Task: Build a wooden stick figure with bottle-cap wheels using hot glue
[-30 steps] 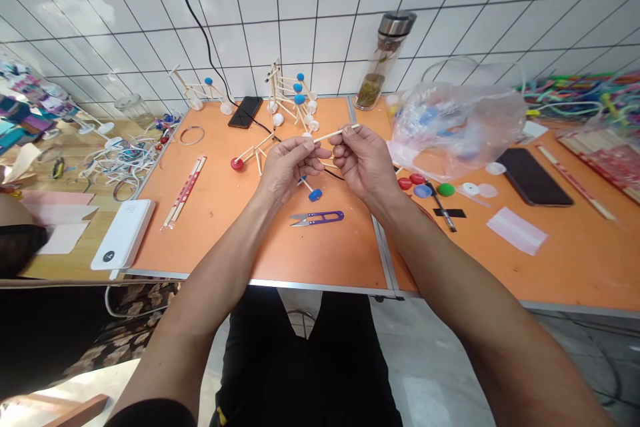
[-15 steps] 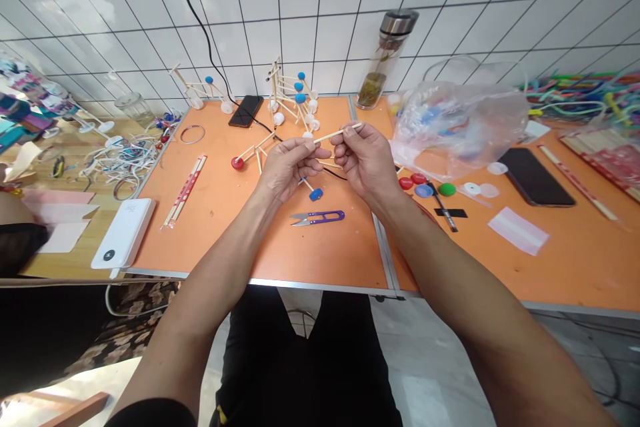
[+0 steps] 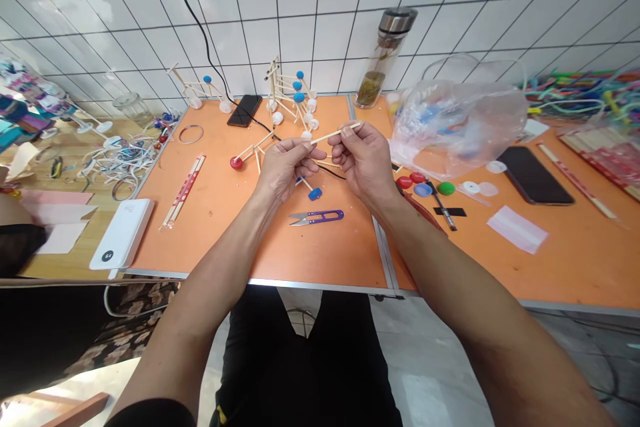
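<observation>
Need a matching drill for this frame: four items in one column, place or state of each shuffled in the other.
1 wooden stick
2 purple snips
3 white power bank
4 glass bottle

A upright by the tiled wall
B at the left edge of the orange table
C pinched between left hand and right hand
D lying flat, nearer the person than both hands

Pairs: 1-C, 2-D, 3-B, 4-A
</observation>
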